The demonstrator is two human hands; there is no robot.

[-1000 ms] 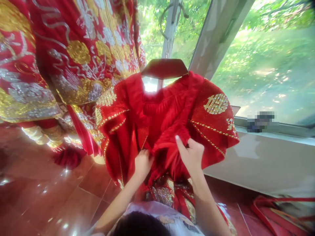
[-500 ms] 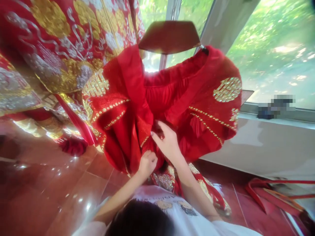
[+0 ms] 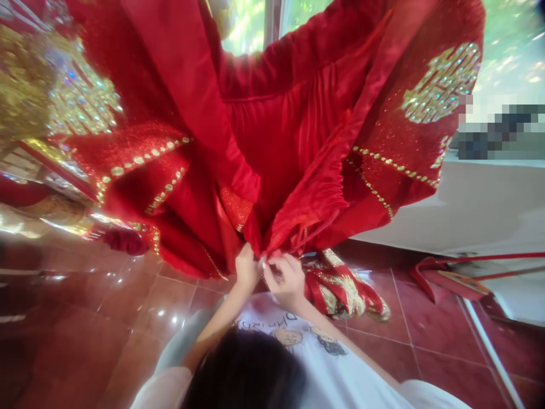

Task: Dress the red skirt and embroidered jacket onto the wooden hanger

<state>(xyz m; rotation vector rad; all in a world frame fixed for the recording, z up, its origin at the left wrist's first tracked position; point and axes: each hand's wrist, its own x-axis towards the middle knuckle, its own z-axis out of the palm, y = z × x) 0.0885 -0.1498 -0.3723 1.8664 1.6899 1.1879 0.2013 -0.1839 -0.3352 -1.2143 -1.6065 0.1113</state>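
Compared with half a second ago, more of the view is filled by the red garment (image 3: 272, 136), and the hanger seen then is cut off by the top of the view. The right hand (image 3: 285, 277), earlier spread higher over the neckline, is now brought down just beside the left hand (image 3: 248, 267). The lower middle of the garment, in front of the wearer, is gripped by both: cloth is held in the curled left fingers, and the edge is pinched between the right thumb and bent fingertips, though the exact fold is blurred.

The two front edges are drawn together at the hands, while the neckline is left gaping above. The outer panels, edged with gold beads, are spread wide to left and right; the wall (image 3: 409, 227) is partly covered by the right one. Open floor is left beside the left forearm, and also on the right, between a bundle of patterned cloth (image 3: 349, 289) and a red-framed object (image 3: 430, 278).

The floor (image 3: 447, 341) is laid with glossy reddish tiles. Bright light is let in by the window (image 3: 515, 68) at far right. Gold-embroidered clothing (image 3: 21, 85) is seen at far left.
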